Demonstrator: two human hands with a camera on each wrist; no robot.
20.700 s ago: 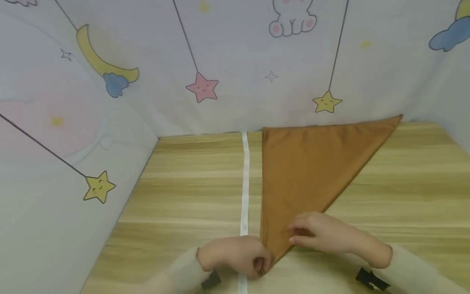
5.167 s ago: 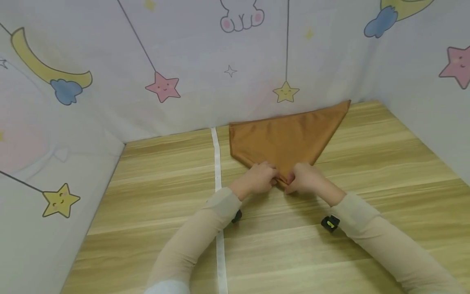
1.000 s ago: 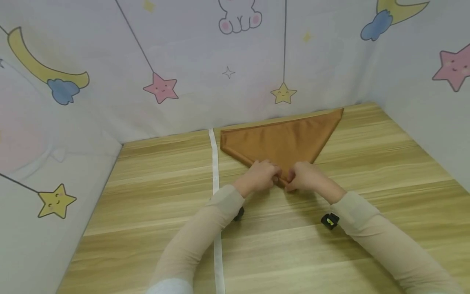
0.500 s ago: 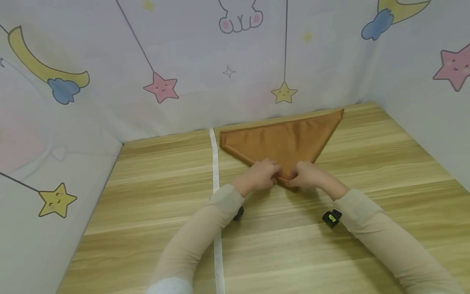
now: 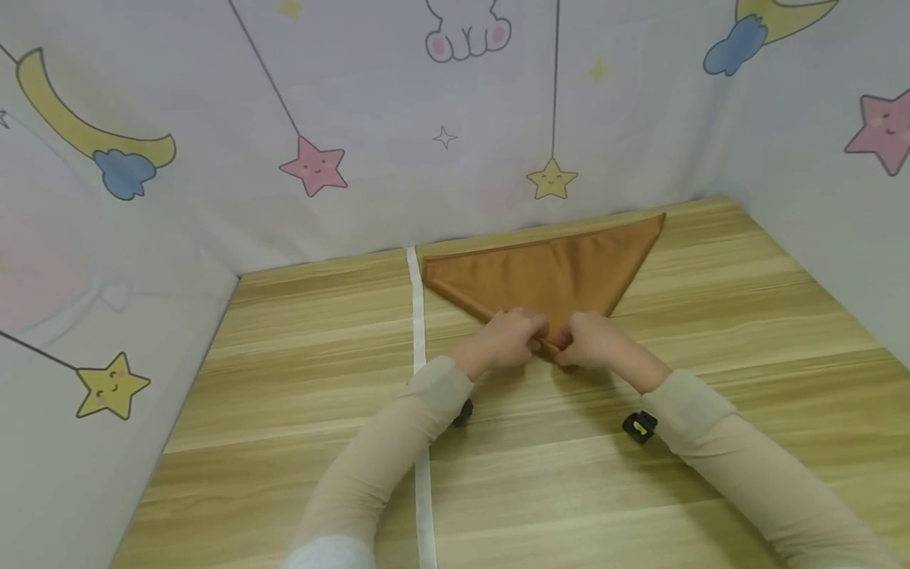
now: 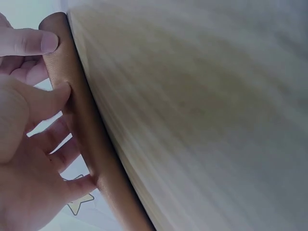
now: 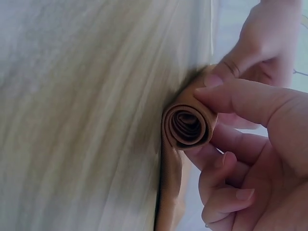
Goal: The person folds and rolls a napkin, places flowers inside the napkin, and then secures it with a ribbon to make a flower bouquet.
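An orange-brown cloth (image 5: 540,276) lies near the back of the table, its lower left side rolled into a tube. In the right wrist view the roll's open end (image 7: 185,127) shows a spiral of several layers. My left hand (image 5: 508,340) grips the tube, thumb on the near side and fingertips along it in the left wrist view, where the tube (image 6: 98,144) runs diagonally. Beside it my right hand (image 5: 597,340) pinches the tube's near end between thumb and fingers, its other fingers curled below in the right wrist view.
A white strip (image 5: 423,442) runs front to back on the wood-grain table (image 5: 320,379), just left of the cloth. Behind stands a pale wall hanging (image 5: 391,95) printed with stars and moons. A small black device (image 5: 640,427) sits at the right wrist.
The cloth was a long triangle reaching toward the front; its near corner is now rolled up and both hands are farther back. In the last second, the right fingers shift slightly along the roll.
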